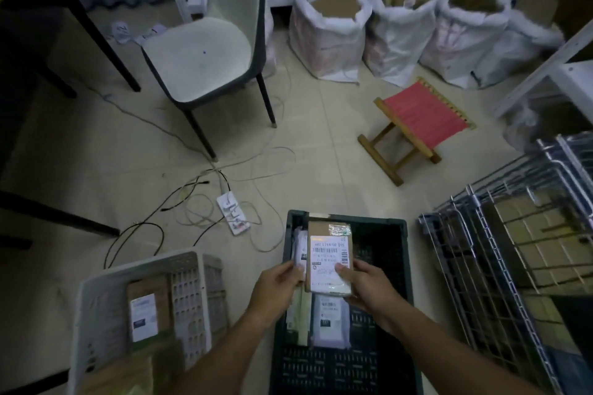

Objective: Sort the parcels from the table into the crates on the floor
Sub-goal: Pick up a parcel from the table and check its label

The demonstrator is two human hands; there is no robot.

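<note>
Two hands (pixel 279 282) | one parcel (pixel 329 253) held | two crates (pixel 398 266)

Both hands — left (pixel 277 282), right (pixel 369 282) — grip labelled parcel (pixel 329 258) above dark crate (pixel 394 234).

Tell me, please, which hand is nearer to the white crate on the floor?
Left. The left hand grips the labelled cardboard parcel's left edge, just right of the white crate. The right hand holds the parcel's other side, farther away, over the dark crate.
</note>
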